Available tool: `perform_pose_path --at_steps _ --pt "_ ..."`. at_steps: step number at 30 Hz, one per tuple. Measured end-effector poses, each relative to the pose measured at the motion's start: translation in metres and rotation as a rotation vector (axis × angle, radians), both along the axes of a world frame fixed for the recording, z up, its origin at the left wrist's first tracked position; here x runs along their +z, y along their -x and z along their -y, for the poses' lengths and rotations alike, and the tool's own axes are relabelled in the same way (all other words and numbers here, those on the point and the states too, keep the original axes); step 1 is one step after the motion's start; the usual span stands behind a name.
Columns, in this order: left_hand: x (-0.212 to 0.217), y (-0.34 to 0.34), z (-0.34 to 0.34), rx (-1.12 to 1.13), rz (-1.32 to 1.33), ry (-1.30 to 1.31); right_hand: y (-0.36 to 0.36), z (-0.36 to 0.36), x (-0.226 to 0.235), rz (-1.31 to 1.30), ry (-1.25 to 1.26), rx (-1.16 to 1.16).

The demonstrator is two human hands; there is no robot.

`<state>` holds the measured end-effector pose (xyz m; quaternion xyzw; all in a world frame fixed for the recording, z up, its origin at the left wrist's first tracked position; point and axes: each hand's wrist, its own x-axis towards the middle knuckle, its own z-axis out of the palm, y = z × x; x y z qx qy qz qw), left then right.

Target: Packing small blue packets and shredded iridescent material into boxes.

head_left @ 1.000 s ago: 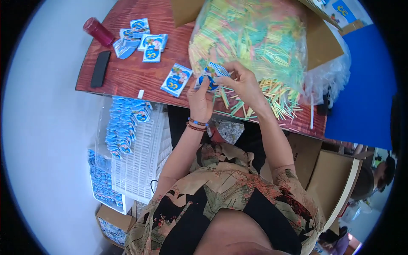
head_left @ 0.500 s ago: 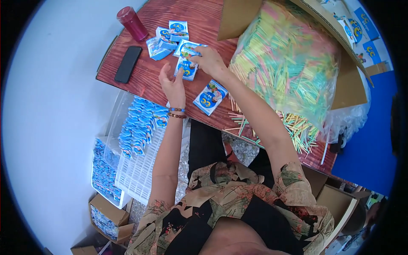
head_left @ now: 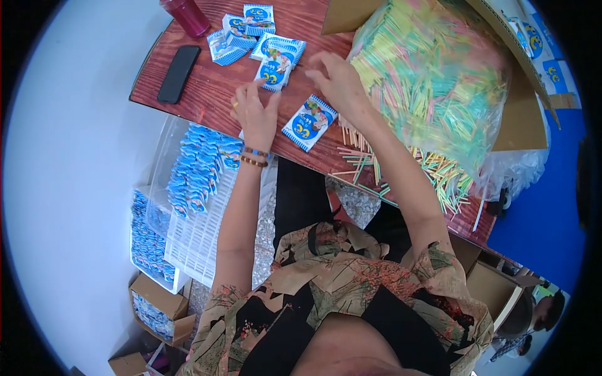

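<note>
A small blue-and-white packet (head_left: 274, 72) lies on the wooden table, overlapping another packet (head_left: 285, 45) behind it. At its near edge are the fingertips of my left hand (head_left: 256, 118), the fingers spread; whether they touch it I cannot tell. My right hand (head_left: 340, 83) hovers to the right of the packet with thumb and index finger apart and nothing between them. Nearer me, a single packet (head_left: 309, 123) rests at a slant below the right hand. Farther back sits a small heap of similar packets (head_left: 239, 31).
A black phone (head_left: 179, 74) and a red-purple bottle (head_left: 186, 17) are at the table's left. On the right, a cardboard box holds a clear bag of coloured sticks (head_left: 433, 81); loose sticks (head_left: 442, 185) spill near the edge. White crates (head_left: 204, 241) with packets stand lower left.
My right hand has come off the overlapping packets and drawn right, its fingers parted. My left hand has spread near the packet's front edge. The whole view has shifted slightly.
</note>
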<state>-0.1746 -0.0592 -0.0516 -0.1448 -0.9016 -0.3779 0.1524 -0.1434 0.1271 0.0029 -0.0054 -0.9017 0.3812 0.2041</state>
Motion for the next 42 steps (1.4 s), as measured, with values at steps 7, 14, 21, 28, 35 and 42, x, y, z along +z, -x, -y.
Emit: perform_pose_path --at_steps 7,14,21,28,35,42 --pt "0.005 -0.051 -0.009 -0.092 0.0 0.35 -0.09 0.007 -0.009 0.293 0.276 0.065" --pt "0.0 -0.046 -0.012 -0.081 -0.163 0.347 -0.107 0.009 -0.037 0.203 0.111 0.033" --pt "0.023 -0.043 -0.007 -0.179 -0.335 0.094 -0.117 0.0 -0.027 0.069 0.189 0.016" --pt "0.09 -0.087 -0.022 -0.74 0.048 -0.051 -0.152 -0.03 0.033 0.274 0.553 0.071" --pt "0.066 -0.142 -0.056 -0.682 0.812 -0.899 -0.206 -0.031 0.008 0.113 1.496 -0.012" --pt "0.031 -0.155 -0.056 -0.619 0.702 -0.823 -0.241 -0.029 0.008 0.172 1.229 -0.062"
